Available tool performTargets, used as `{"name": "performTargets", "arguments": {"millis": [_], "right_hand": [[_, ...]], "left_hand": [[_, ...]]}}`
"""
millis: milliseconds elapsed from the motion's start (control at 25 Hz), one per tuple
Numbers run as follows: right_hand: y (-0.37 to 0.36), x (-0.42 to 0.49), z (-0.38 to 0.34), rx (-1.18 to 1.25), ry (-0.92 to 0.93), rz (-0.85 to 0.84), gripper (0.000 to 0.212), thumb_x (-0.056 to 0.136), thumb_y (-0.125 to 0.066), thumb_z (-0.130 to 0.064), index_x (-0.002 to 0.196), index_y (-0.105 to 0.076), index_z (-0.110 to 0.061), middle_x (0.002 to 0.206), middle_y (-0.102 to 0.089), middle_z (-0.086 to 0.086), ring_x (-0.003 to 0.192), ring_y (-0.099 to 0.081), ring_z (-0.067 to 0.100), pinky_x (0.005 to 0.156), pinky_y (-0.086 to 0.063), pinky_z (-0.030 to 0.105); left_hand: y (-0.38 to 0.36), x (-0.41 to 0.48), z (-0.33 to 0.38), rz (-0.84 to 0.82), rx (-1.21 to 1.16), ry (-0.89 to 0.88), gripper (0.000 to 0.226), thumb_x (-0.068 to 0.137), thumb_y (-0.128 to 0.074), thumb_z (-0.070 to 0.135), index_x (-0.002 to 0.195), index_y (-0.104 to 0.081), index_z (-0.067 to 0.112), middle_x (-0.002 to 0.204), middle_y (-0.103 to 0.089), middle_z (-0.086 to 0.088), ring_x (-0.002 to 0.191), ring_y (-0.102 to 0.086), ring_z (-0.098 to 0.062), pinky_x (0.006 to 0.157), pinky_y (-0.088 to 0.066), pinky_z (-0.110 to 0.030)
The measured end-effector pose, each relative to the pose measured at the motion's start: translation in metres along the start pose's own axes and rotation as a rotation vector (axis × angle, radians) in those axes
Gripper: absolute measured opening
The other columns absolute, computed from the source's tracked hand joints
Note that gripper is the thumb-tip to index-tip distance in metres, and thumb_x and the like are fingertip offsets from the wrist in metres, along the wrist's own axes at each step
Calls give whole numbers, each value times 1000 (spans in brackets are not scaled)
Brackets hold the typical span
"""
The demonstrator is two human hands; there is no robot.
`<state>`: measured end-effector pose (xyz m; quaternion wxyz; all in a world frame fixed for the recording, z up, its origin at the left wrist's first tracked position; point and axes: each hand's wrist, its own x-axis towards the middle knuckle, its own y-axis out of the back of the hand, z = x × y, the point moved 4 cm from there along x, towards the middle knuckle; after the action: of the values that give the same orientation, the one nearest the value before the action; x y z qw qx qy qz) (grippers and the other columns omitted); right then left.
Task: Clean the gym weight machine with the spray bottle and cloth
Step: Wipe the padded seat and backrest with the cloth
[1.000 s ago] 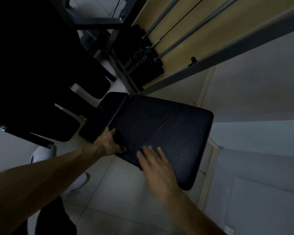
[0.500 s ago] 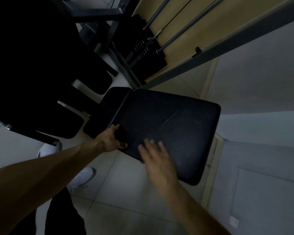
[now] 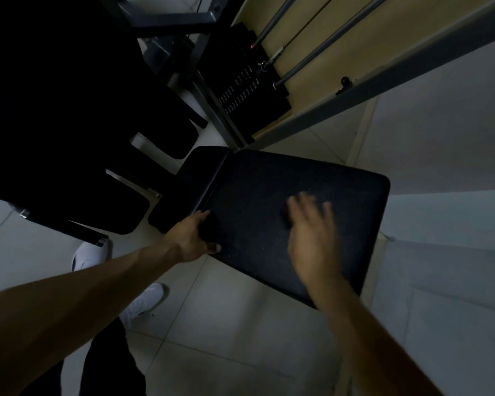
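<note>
While the left hand [image 3: 193,238] grips the seat pad [image 3: 257,184], the right hand [image 3: 312,235] spreads open-fingered over it.

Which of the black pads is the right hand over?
The largest pad, rightmost; the other pads lie left of it and are smaller.
</note>
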<state>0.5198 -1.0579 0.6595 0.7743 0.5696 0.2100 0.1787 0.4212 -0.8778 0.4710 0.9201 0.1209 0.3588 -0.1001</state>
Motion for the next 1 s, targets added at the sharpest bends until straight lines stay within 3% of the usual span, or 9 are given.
{"name": "performTargets", "arguments": {"millis": [160, 240, 360, 440, 520, 600, 680, 800, 1000], "right_hand": [[-43, -68, -78, 119, 359, -100, 49, 88, -50, -10, 135, -65, -7, 142, -61, 18, 129, -61, 33, 116, -40, 54], [-35, -58, -66, 96, 434, -91, 51, 87, -50, -9, 136, -65, -9, 142, -61, 15, 130, -61, 29, 120, -36, 52], [-8, -3, -6, -13, 205, -10, 72, 73, -76, 6, 142, -59, -7, 146, -58, 17, 136, -56, 32, 122, -27, 55], [8, 26, 28, 15, -41, 21, 73, 77, -77, 7, 145, -54, -4, 150, -53, 19, 140, -50, 35, 123, -25, 59], [1, 23, 10, 32, -83, -6, 75, 79, -75, 3, 149, -50, -4, 154, -48, 20, 144, -45, 37, 124, -24, 58], [-24, -15, -42, 9, 86, -67, 78, 74, -76, -2, 148, -52, -4, 153, -49, 21, 141, -48, 37, 122, -31, 56], [-47, -63, -89, 97, 283, -95, 58, 81, -67, -4, 139, -61, -6, 146, -57, 20, 134, -56, 35, 118, -38, 53], [-50, -65, -93, 148, 448, -119, 49, 87, -58, -8, 136, -65, -9, 143, -60, 15, 133, -58, 30, 120, -36, 52], [-30, 3, -35, 55, -20, -82, 77, 77, -79, 0, 148, -52, -9, 154, -50, 12, 145, -45, 29, 126, -21, 51]], "left_hand": [[4, 3, 1, -27, 94, -26, 116, 78, -81, 56, 163, -11, 22, 171, -7, -2, 156, -13, -26, 125, -19, -37], [5, 4, 1, -65, 121, -26, 117, 79, -79, 58, 164, -7, 22, 171, -3, -2, 156, -10, -26, 126, -18, -37], [4, 5, -2, -77, 110, -31, 117, 79, -78, 59, 163, -5, 23, 171, -2, -1, 156, -10, -26, 126, -19, -37], [4, 5, -4, -76, 104, -40, 117, 78, -78, 60, 164, -6, 24, 171, -2, 0, 156, -11, -25, 125, -19, -38], [5, 6, -5, -65, 120, -46, 118, 77, -79, 61, 164, -7, 23, 171, -2, 0, 156, -12, -26, 126, -21, -41], [3, 8, -6, -63, 142, -34, 121, 76, -77, 64, 163, -5, 22, 171, 5, -2, 157, -6, -29, 126, -18, -44], [1, 10, -12, -80, 181, -6, 123, 76, -74, 69, 163, -1, 21, 170, 11, -3, 157, 0, -31, 127, -14, -45], [2, 12, -23, -97, 197, -25, 123, 74, -73, 73, 163, -5, 23, 170, 10, -2, 156, -4, -32, 126, -16, -48], [9, 13, -35, -43, 255, -87, 116, 76, -79, 61, 163, -10, 29, 171, 3, 3, 151, -17, -34, 121, -26, -49]]}}
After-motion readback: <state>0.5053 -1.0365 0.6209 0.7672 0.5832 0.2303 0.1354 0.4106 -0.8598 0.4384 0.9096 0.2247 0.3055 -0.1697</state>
